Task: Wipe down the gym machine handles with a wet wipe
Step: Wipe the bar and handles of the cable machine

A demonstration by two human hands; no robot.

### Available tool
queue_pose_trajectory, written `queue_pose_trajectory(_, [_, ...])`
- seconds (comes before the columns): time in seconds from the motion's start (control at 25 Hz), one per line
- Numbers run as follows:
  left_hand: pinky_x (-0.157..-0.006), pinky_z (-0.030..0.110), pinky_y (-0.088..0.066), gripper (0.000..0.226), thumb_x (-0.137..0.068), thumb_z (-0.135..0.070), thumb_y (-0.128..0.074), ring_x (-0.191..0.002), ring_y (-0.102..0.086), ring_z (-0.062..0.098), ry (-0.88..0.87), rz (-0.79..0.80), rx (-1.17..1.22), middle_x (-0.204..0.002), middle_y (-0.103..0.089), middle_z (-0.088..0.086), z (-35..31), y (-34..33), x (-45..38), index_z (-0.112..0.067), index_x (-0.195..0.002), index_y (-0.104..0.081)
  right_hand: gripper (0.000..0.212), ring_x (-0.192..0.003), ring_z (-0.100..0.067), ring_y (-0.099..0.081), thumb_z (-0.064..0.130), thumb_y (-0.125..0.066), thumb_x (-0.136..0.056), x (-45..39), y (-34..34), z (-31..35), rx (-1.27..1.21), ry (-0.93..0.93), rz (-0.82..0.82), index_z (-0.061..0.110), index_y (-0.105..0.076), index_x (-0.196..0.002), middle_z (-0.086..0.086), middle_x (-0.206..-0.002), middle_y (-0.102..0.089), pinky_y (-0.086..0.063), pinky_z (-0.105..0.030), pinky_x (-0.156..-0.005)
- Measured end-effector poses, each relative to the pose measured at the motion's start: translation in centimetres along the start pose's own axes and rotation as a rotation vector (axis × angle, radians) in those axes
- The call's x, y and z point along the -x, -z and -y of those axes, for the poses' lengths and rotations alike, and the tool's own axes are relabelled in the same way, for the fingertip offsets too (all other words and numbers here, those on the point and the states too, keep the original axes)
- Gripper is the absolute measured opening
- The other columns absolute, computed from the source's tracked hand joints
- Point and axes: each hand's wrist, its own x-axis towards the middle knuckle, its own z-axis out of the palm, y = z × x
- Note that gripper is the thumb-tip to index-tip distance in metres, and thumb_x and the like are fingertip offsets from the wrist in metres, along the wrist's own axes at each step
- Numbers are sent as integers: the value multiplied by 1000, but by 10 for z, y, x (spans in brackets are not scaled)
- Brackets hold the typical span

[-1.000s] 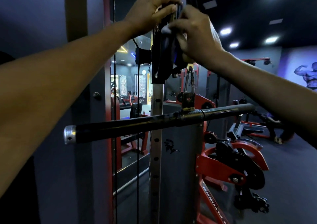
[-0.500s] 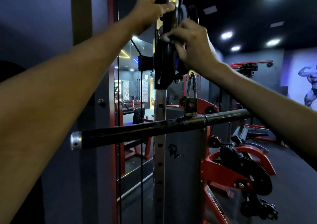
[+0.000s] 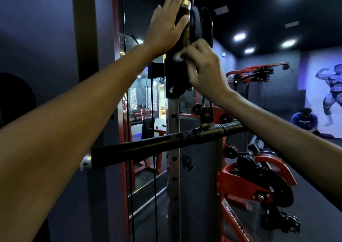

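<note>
My left hand (image 3: pixel 166 26) holds the brass-tipped adjustment handle (image 3: pixel 185 19) at the top of the black pulley carriage (image 3: pixel 175 78) on the cable machine. My right hand (image 3: pixel 205 71) sits just below it and pinches a small white wet wipe (image 3: pixel 178 57) against the carriage; only a scrap of the wipe shows between the fingers. A long black straight bar (image 3: pixel 148 147) with a silver end cap hangs from the carriage by a clip, crossing below both forearms.
The perforated steel upright (image 3: pixel 174 167) runs down the middle, with cables (image 3: pixel 154 186) to its left. A red exercise bike (image 3: pixel 259 186) stands lower right. A person in blue (image 3: pixel 304 120) crouches far right by a wall mural. A mirror lies behind the cables.
My right hand with the wipe has slid down the carriage, away from my left hand. My left hand keeps its hold on the handle. The view has tilted upward slightly.
</note>
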Motion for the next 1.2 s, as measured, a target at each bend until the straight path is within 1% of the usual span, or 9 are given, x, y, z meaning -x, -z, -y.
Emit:
queue_pose_trajectory(0.08, [-111, 51, -22, 48, -98, -30, -35, -127, -40, 20, -30, 8, -81, -144, -38, 7, 1, 2, 1, -12, -142, -32, 20, -83, -28, -58, 2, -45, -83, 19, -1, 3, 22, 44, 39, 1, -63, -91, -17, -89, -54, -50, -40, -67])
queue_pose_trajectory(0.24, [-112, 52, -20, 50, -98, -30, -32, -130, -38, 21, -46, -1, -76, -146, -33, 9, 2, -1, 2, -9, -144, -29, 11, -76, -12, -51, 0, -55, -79, -9, 5, -4, 6, -16, -140, -1, -65, -85, -18, -83, -58, -33, -10, -66])
queue_pose_trajectory(0.44, [-107, 53, -31, 54, -96, -32, -32, -125, -42, 20, -36, 39, -14, -146, -30, 10, 0, 0, 3, -8, -145, -26, 18, -84, -13, -54, -7, -53, -75, -4, -6, -6, -91, -99, -201, -2, -63, -89, -17, -89, -62, -33, -3, -75])
queue_pose_trajectory(0.6, [-105, 40, -39, 53, -96, -27, -37, -123, -41, 16, -12, 81, 6, -144, -30, 12, -5, 10, 2, -6, -143, -27, 25, -85, -16, -57, -8, -51, -77, 26, -9, -2, -149, -6, -126, 3, -66, -93, -13, -91, -61, -37, -10, -79])
queue_pose_trajectory(0.8, [-95, 1, -29, 49, -97, -17, -39, -121, -32, 9, 77, 86, -79, -145, -29, 15, -24, 13, 1, -4, -143, -25, 24, -81, -33, -56, -4, -51, -77, 39, -9, -17, -86, 192, -14, 0, -64, -97, -18, -88, -57, -49, -34, -57])
queue_pose_trajectory(0.88, [-88, -6, -23, 50, -98, -14, -40, -126, -29, 9, 138, 102, -142, -149, -25, 14, -32, 16, 2, -4, -144, -22, 19, -77, -32, -57, -4, -55, -78, 45, -9, -23, -65, 324, 17, 0, -65, -94, -17, -85, -58, -49, -37, -49])
queue_pose_trajectory(1.0, [-98, 6, -18, 55, -100, -15, -40, -139, -23, 19, 194, 172, -282, -154, -17, 12, -52, 19, 3, -7, -148, -16, 18, -68, -29, -57, -8, -67, -70, 44, -5, -32, -29, 423, 59, 1, -66, -86, -14, -77, -58, -41, -29, -45])
queue_pose_trajectory(1.08, [-106, 16, -14, 60, -100, -19, -41, -143, -17, 22, 233, 232, -384, -157, -9, 9, -62, 26, 6, -12, -151, -9, 17, -67, -29, -58, -6, -70, -68, 42, -4, -30, -71, 371, 106, 1, -67, -83, -14, -76, -57, -39, -26, -44])
queue_pose_trajectory(1.2, [-111, 41, -24, 63, -99, -26, -42, -138, -28, 29, 330, 369, -608, -157, -11, 9, -65, 35, 30, -16, -151, -8, 14, -74, -34, -60, -4, -63, -74, 40, -2, -22, -231, 222, 206, -1, -67, -87, -16, -82, -57, -38, -26, -50])
